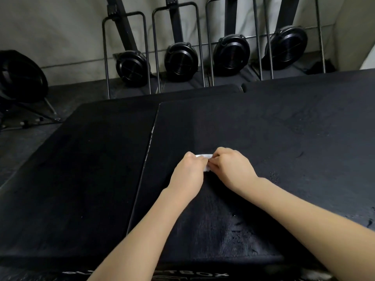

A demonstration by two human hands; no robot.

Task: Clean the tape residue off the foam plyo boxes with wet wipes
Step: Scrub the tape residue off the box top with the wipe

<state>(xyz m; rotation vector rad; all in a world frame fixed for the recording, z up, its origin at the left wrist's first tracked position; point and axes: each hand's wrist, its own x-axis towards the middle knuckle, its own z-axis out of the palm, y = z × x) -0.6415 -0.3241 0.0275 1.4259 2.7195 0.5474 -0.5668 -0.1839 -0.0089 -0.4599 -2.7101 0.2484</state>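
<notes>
Gripping one white wet wipe (204,159) between them, the left hand (187,175) and right hand (231,169) hover together above the right foam plyo box (274,138).

Bare forearms and hands (209,171), no sleeves

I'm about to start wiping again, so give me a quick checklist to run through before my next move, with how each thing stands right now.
1. Wipe in hand: ok, left hand and right hand both pinch it.
2. Wipe folded to a clean face: cannot tell, mostly hidden by fingers.
3. Wipe over the right box: ok.
4. Residue left to clean: ok, marks show on that box's near right part.
5. Seam with the left box: not ok, pale bits along it.
</notes>
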